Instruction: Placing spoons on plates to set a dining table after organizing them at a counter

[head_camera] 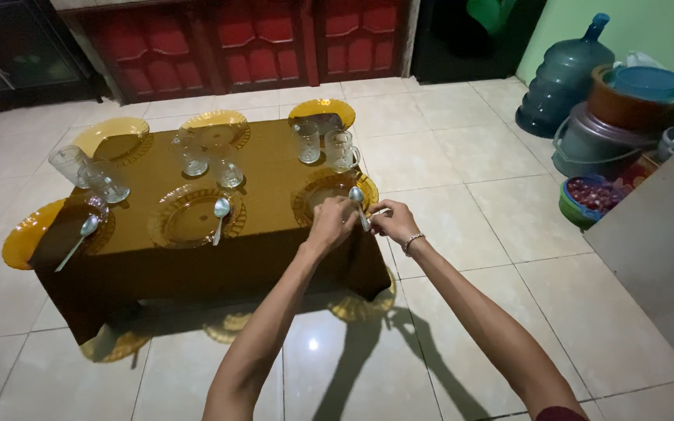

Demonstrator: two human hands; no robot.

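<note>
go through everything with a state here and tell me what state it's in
Spoon: held by both hands over the near right plate.
Left hand: gripping the spoon.
Right hand: pinching its handle.
Glass mugs: upright, look empty.
Water jug: upright, capped.
Red cabinet doors: shut.

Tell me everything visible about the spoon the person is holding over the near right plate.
The spoon is a shiny silver-coloured metal one with an oval bowl that catches the light. Its bowl points away from the person and its handle runs back between both hands. The left hand and the right hand both pinch the handle. It sits over the near rim of an amber glass plate, at the right end of the brown-clothed table. Whether it touches the plate is unclear.
</note>
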